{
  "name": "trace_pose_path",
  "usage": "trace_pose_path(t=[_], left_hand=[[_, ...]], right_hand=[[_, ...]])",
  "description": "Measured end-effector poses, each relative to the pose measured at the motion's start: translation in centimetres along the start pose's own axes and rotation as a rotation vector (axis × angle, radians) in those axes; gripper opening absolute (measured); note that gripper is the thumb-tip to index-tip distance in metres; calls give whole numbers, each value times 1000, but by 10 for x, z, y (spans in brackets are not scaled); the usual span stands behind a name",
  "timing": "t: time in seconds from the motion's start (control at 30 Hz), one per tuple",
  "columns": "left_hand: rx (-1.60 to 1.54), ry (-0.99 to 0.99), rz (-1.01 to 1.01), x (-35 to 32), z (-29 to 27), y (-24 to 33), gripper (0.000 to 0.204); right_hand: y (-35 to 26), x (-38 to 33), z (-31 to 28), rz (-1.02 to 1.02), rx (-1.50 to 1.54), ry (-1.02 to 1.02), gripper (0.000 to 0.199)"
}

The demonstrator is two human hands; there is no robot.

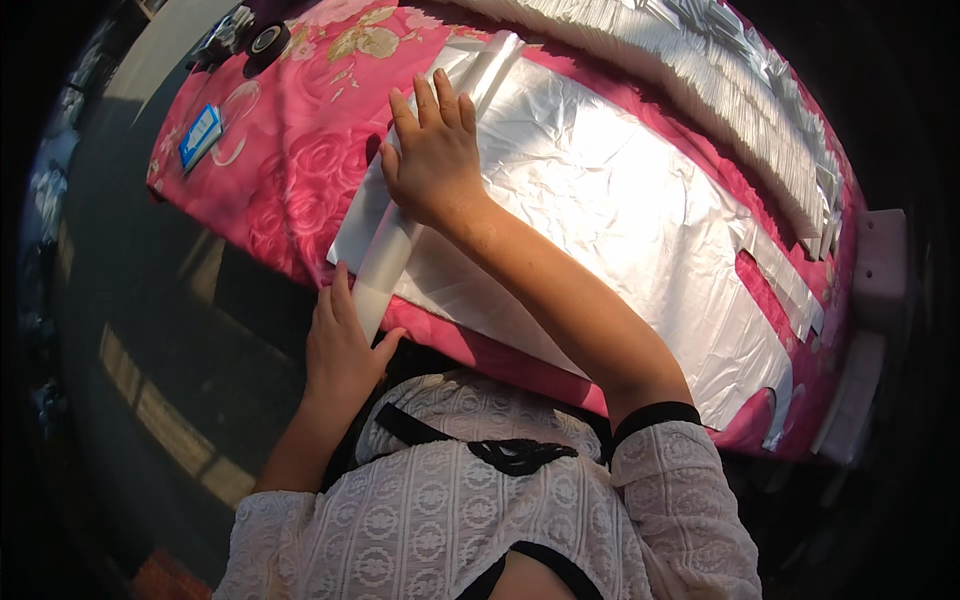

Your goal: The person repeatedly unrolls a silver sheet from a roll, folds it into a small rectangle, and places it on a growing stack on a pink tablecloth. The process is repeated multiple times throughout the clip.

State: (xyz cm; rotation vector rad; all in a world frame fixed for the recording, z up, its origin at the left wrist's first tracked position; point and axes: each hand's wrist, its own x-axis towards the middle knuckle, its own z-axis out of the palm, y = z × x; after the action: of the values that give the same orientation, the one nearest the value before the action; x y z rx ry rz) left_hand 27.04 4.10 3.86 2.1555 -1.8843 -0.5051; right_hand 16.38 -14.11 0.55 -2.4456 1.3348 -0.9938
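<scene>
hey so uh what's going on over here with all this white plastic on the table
A person in a white patterned top is handling a white roll that lies across the left end of a flat white plastic sheet. The right hand lies spread over the roll; the left hand is at its near end, its grip unclear. Beyond the sheet, a row of stacked white pieces runs along the pink floral cloth.

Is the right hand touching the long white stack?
Apart: the head view plainly shows white sheet and pink cloth between the right hand and the white stack.
</scene>
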Motion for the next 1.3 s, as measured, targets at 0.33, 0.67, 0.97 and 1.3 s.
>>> trace_pose_path(t=[0.33,0.67,0.97,1.3], left_hand=[[-1867,-963,-23,-8,-8,-12,80],[-1170,-437,67,5,20,28,53],[-1218,-1162,-228,-4,11,6,59],[-1416,-1436,-511,-24,24,-27,70]], right_hand=[[-14,-5,-63,755,1974,46,53],[-3,-44,-112,731,1406,238,47],[84,-79,-130,882,1409,422,45],[144,-118,-190,913,936,-119,28]])
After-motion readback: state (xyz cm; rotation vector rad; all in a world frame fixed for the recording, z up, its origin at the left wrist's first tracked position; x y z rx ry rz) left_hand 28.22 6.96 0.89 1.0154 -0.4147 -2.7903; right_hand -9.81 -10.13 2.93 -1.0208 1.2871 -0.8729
